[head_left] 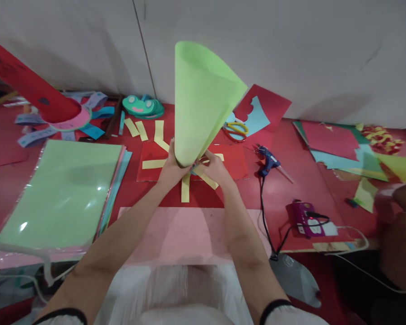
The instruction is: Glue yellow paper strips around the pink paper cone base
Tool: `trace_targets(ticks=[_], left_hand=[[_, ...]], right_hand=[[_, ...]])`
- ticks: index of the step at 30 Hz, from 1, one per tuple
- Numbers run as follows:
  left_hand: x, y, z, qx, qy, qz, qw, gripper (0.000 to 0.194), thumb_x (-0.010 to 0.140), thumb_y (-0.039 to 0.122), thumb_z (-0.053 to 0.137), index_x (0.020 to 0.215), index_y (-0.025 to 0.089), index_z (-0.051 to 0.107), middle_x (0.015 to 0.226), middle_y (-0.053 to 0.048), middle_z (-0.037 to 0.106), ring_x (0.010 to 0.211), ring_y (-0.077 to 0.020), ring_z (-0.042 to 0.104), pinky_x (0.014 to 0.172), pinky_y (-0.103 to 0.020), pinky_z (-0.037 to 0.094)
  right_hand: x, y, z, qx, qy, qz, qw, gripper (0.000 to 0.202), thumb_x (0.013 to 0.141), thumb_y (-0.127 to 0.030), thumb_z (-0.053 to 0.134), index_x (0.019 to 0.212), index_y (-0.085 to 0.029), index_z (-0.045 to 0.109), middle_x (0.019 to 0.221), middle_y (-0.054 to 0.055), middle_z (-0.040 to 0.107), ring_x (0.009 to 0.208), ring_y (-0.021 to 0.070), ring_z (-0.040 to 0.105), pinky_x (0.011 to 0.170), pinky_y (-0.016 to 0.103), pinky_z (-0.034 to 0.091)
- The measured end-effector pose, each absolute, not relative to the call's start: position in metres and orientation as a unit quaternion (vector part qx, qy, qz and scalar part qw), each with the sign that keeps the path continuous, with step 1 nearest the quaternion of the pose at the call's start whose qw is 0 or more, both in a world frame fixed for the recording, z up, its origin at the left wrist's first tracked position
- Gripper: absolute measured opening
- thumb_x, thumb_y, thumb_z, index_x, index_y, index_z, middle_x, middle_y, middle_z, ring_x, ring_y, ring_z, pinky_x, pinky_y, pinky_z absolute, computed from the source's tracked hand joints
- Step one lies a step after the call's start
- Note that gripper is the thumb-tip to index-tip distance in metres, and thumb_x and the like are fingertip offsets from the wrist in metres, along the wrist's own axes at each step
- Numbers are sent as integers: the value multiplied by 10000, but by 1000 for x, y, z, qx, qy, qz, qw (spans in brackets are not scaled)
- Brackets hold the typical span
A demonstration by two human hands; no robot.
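Note:
A light green sheet of paper (203, 99), rolled into a tall flaring cone, stands upright in front of me. Its narrow lower end is between my left hand (172, 168), curved around the left side, and my right hand (214, 168), whose fingers close on the lower right. Under it lies a red sheet (237, 162) with several pale yellow paper strips (185, 189) spreading outward. A bit of blue shows between my fingers, but the cone's exact contact with the base is hidden.
Yellow-and-red-handled scissors (238, 131) and a blue glue gun (269, 161) lie right, its cord running to a purple power box (307, 219). Green paper in plastic (64, 194) is left. A red paper tube (37, 85) stands beyond. Another person's arm (404, 239) is far right.

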State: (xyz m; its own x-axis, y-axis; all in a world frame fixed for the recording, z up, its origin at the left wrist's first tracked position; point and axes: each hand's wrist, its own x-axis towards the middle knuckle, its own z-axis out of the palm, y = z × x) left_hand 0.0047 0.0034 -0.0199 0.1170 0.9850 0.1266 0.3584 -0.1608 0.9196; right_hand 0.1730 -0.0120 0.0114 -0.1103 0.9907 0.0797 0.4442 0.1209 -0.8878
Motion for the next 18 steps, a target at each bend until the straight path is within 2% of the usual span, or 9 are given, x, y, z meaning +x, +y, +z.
trace_targets(ticks=[6,18], left_hand=[[5,3,-17,640,545,397,369,1119,619,333,770,1464,319,37,1321,-103,499,1182,-343,501,945,-522,432],[6,3,-16,642,562,380,357,1082,614,330,762,1462,297,91,1319,-118,497,1164,-350,511,933,-512,444]], right_hand=[[179,-10,6,-556,-625,406,368,268,648,-97,427,841,-212,573,830,16,671,804,159,629,723,310,501],[177,-7,-1,-558,-636,381,373,288,641,-63,407,818,-212,579,785,12,670,781,159,632,751,314,501]])
